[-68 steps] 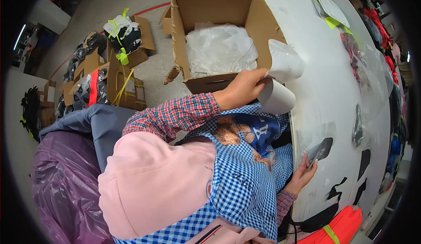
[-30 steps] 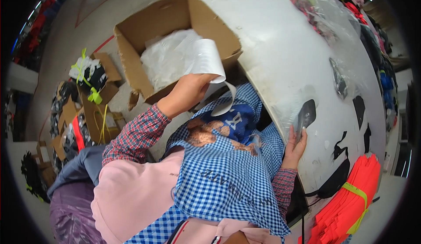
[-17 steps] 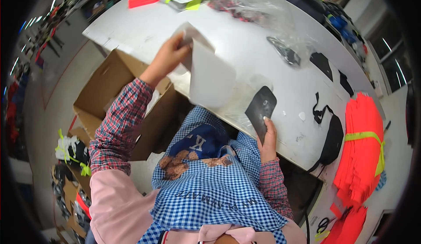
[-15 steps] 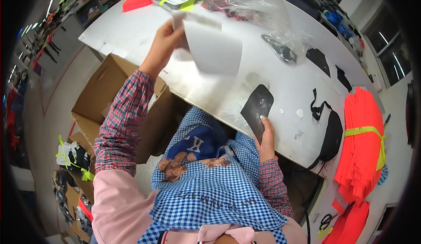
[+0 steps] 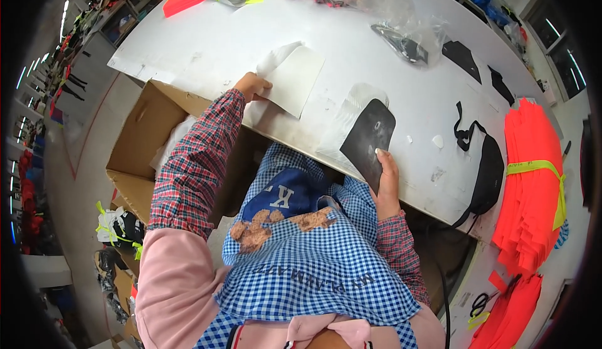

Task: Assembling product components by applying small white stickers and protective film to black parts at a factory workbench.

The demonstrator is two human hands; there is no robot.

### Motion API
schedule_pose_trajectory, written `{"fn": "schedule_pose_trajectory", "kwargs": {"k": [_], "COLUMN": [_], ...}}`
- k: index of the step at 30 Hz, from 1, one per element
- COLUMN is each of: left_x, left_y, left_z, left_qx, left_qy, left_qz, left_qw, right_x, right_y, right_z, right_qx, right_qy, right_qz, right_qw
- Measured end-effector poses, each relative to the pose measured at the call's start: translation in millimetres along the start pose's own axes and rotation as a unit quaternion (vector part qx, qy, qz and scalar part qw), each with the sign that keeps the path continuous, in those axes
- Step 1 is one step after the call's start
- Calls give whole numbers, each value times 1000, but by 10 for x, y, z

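My left hand (image 5: 253,87) pinches the near left edge of a white sheet (image 5: 296,80), which lies low over the white table (image 5: 207,35); a thin translucent layer shows along its far left side. Closed on the lower right edge of a black flat panel (image 5: 370,136) with rounded corners is my right hand (image 5: 388,183). Pale smudges and a small ring mark show on the panel's face. Partly under it, a translucent backing sheet (image 5: 359,97) rests at the table's near edge.
An open cardboard box (image 5: 135,129) stands left of the table. On the right are a black pouch with a strap (image 5: 489,176), bundled orange fabric pieces (image 5: 530,173) and scissors (image 5: 480,304). Toward the back lie a clear plastic bag (image 5: 407,26) and black fabric pieces (image 5: 462,59).
My left hand has come down and nearer with the white sheet, from raised above the table to its near edge. My right hand keeps the black panel in about the same place.
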State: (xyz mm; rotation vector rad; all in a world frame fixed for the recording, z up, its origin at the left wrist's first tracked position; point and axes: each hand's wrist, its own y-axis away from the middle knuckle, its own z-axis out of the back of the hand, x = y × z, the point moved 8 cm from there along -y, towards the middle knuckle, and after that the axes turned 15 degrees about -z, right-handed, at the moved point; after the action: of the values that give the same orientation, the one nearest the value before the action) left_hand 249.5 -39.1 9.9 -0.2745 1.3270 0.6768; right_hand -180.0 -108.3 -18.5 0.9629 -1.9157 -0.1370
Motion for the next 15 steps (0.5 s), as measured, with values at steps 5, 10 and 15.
{"fn": "schedule_pose_trajectory", "kwargs": {"k": [5,10,15], "left_x": [-114,-89,-38], "left_y": [-3,-64,-94], "left_z": [131,238,275], "left_qx": [11,-5,-30], "left_qy": [-137,-181,-197], "left_qz": [-18,-53,-70], "left_qw": [990,982,977], "right_x": [13,-22,-22], "right_y": [1,-29,-4], "right_z": [-25,25,15], "right_qx": [1,-6,4], "right_qy": [-7,0,-11], "right_qz": [9,8,8], "right_qw": [1000,1000,1000]}}
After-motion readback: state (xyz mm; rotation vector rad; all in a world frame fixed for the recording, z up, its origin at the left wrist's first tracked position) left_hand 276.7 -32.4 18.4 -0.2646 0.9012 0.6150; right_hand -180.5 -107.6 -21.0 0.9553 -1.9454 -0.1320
